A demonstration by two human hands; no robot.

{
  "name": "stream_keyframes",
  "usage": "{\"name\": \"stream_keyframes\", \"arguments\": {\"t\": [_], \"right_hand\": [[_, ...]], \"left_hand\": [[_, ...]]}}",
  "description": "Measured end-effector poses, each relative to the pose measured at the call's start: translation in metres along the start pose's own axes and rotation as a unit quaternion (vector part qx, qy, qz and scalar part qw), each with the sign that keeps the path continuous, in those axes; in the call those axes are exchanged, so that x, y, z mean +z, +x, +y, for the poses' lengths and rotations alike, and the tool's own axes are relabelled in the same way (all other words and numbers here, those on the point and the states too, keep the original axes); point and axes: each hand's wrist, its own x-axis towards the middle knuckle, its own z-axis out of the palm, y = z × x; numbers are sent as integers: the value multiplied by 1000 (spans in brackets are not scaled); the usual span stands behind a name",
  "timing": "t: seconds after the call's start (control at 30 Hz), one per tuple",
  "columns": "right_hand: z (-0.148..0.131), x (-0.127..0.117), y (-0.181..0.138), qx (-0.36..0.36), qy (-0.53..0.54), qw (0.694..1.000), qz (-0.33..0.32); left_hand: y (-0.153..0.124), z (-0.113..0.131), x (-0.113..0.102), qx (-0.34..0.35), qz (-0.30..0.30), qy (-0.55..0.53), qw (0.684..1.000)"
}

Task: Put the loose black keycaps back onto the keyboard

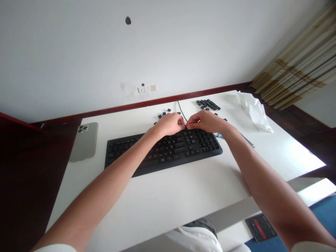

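Keyboard (172,152) lies on the white desk (170,192), keycaps (208,104) loose beyond it. My left hand (169,123) and right hand (206,120) narrow together at its far edge; I can't tell what they grip. Likely I'm working a keycap; next calls for steady, fine pressure.

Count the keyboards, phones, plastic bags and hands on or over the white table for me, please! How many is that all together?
Keyboard: 1
Smartphone: 1
White plastic bag: 1
Hands: 2, the left hand and the right hand
Total: 5
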Motion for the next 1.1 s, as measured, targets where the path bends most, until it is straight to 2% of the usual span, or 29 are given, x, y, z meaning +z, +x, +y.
{"name": "stream_keyframes", "arguments": {"t": [0.1, 0.2, 0.33, 0.43, 0.63, 0.9, 1.1], "right_hand": [[-4, -4, 7, 10, -16, 999, -30], [-14, -11, 18, 44, -47, 994, -92], [-33, -21, 35, 147, -148, 964, -168], [-43, -25, 41, 179, -187, 945, -200], [-52, -26, 42, 186, -191, 936, -230], [-63, -23, 38, 180, -261, 925, -209], [-42, -29, 41, 157, -172, 944, -232]], "left_hand": [[-1, 1, -2, -4, -4, -1, 1000], [-3, 2, -2, 8, -5, 8, 1000], [-2, 0, 1, 21, 6, 34, 999], [-1, -2, 2, 16, 11, 43, 999], [1, -1, 3, 4, 14, 49, 999], [3, -7, 8, 13, 26, 47, 998], [2, -7, 4, 9, 17, 14, 1000]]}}
